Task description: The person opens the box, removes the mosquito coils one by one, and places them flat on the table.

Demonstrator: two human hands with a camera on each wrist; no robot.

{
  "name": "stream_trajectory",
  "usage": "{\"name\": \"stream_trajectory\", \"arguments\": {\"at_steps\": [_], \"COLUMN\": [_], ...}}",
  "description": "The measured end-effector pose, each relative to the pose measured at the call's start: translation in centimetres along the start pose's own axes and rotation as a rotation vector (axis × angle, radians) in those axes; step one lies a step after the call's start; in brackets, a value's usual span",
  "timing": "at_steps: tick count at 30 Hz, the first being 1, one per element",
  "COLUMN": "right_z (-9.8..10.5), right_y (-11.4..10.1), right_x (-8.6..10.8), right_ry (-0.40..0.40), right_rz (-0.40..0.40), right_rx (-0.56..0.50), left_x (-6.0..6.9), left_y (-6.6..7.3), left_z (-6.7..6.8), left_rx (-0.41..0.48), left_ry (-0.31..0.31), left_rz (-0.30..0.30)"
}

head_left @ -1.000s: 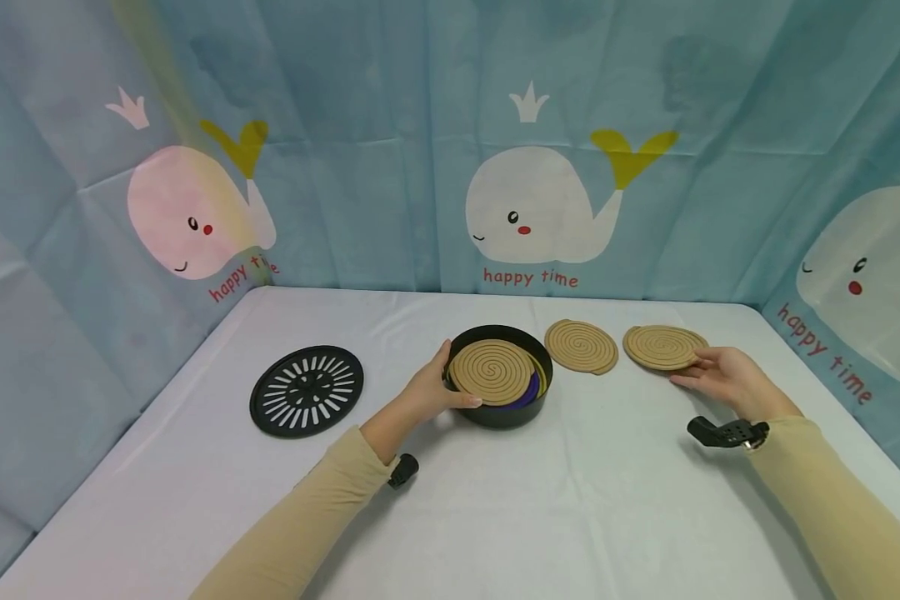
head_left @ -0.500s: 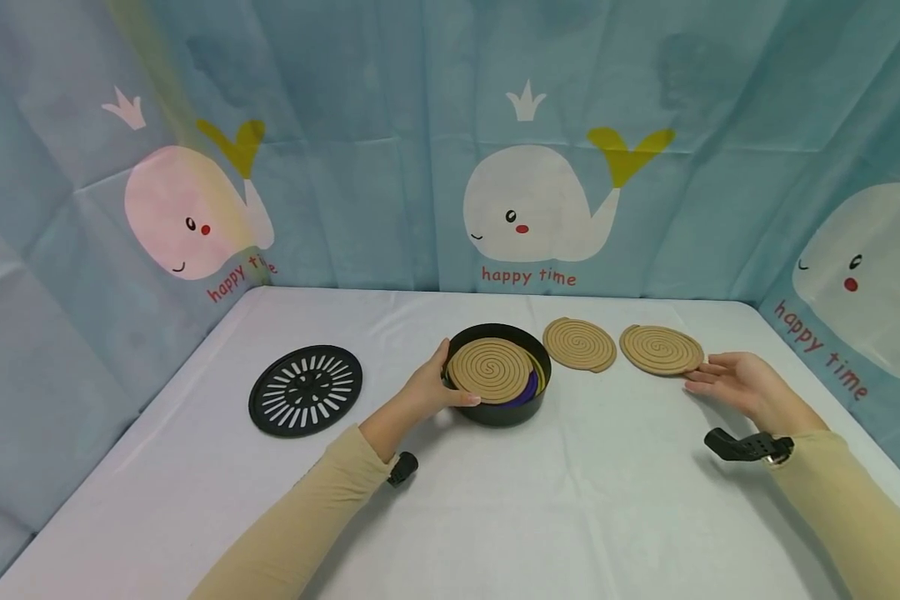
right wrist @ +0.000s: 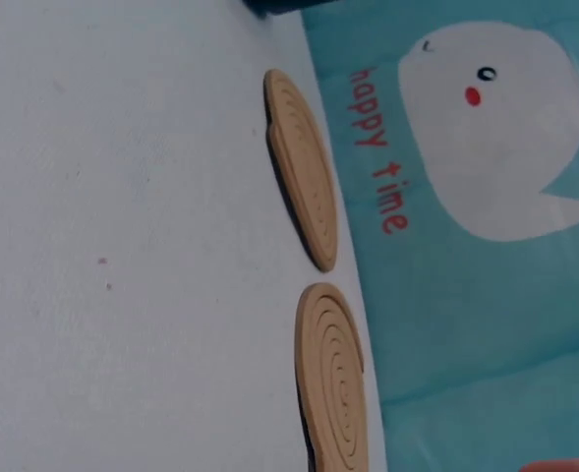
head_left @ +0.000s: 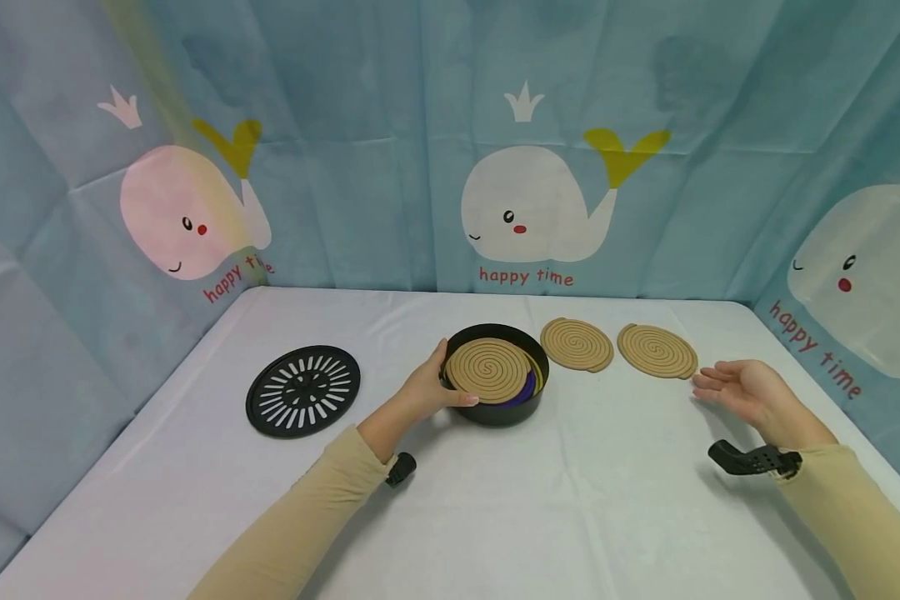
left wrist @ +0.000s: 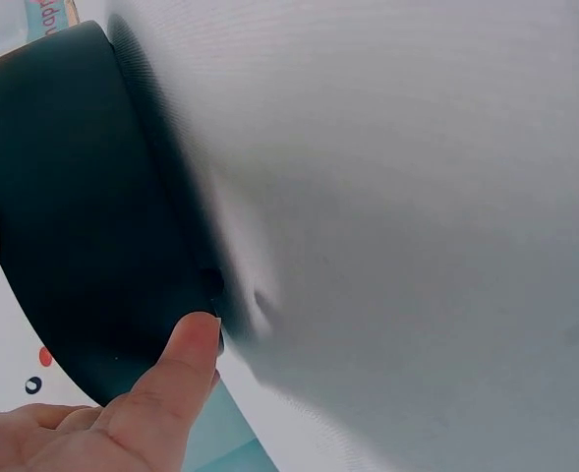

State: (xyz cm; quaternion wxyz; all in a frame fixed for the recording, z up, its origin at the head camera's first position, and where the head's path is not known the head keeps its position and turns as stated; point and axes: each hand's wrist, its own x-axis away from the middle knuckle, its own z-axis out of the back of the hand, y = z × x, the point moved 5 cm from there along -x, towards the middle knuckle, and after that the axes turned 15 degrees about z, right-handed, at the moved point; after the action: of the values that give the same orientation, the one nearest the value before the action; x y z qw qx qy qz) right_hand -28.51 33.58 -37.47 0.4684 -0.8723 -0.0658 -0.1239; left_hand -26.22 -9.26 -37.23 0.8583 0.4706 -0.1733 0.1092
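White cloth (head_left: pixel 555 517) by blue curtain (head_left: pixel 367 208): left hand (head_left: pixel 426 390) grips pan (head_left: pixel 508 414), right (head_left: pixel 753 396) seems slack, empty.

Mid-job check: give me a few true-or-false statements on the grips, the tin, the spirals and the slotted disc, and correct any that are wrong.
1. The left grip holds the round black tin. True.
2. The right grip is holding a tan spiral. False: the right grip holds nothing; it is beside the right-hand spiral.
3. A tan spiral lies inside the tin, with a purple piece showing at its edge. True.
4. The slotted black disc is inside the tin. False: the slotted black disc lies on the white cloth, left of the tin.
5. Two tan spirals lie on the cloth outside the tin. True.
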Motion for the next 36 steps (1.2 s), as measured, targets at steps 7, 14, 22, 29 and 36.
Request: {"name": "stream_trajectory", "arguments": {"at_steps": [7,14,22,29,36], "right_z": [-1.0,-2.6,-5.4,-8.1,-9.9], "right_y": [0.1,0.6,1.1,2.1,3.6], "right_x": [0.7,1.7,3.0,3.9,4.5], "right_ry": [-0.067,-0.216,-0.403,-0.518,-0.495], "right_rz": [0.008,0.041,0.099,0.155,0.222], "right_rx": [-0.129,-0.066,-0.035,0.015,0.061], "left_x": [0.1,0.0,0.0,0.0,0.1], "left_y": [0.0,0.0,0.0,-0.1,-0.1], "left_z": [0.0,0.0,0.0,0.0,0.0], "left_rx": [-0.006,0.002,0.005,0.010,-0.004], "left_ry": [0.003,-0.004,-0.004,-0.009,0.003], "left_rz": [-0.003,-0.007,0.000,0.006,0.014]}}
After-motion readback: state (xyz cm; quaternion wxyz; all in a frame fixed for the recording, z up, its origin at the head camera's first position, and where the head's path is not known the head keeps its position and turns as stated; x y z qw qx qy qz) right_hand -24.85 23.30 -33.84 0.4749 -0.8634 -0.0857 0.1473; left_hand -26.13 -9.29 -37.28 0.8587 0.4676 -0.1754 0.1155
